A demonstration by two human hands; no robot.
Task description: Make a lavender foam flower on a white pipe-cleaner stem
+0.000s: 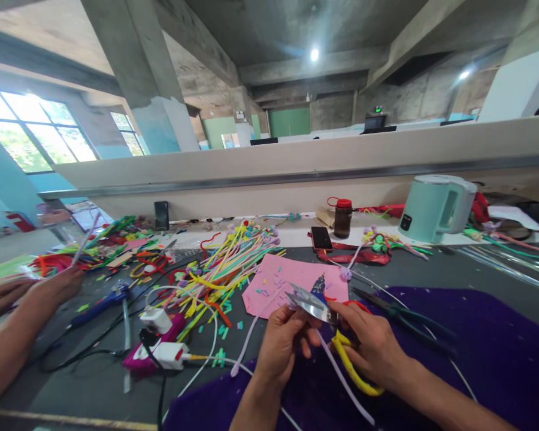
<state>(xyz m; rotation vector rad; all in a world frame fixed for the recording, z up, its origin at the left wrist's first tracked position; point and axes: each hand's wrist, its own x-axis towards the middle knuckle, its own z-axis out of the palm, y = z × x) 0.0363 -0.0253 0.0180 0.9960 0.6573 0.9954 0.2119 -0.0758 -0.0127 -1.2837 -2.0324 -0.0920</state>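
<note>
My right hand point(374, 344) is closed around a pair of scissors point(313, 306), whose lower handle is wrapped in yellow. The metal blades point left and lie parted over the fingertips of my left hand point(279, 344). That hand pinches a lilac pipe cleaner point(345, 380), which trails down to the right. Another lilac length point(248, 346) slants down to the left; whether it is the same piece is hidden by my fingers. Behind the blades lies a pink sheet point(308, 272) strewn with small clippings. Dark-handled long-nose pliers point(402, 317) rest right of my right hand.
A pile of pipe cleaners point(233, 263) lies centre-left, near a glue gun point(105, 302) and a power strip point(166, 354) with trailing cords. A co-worker's hand point(60, 286) works at left. A kettle point(435, 206), bottle point(342, 218) and phone point(321, 239) stand or lie behind.
</note>
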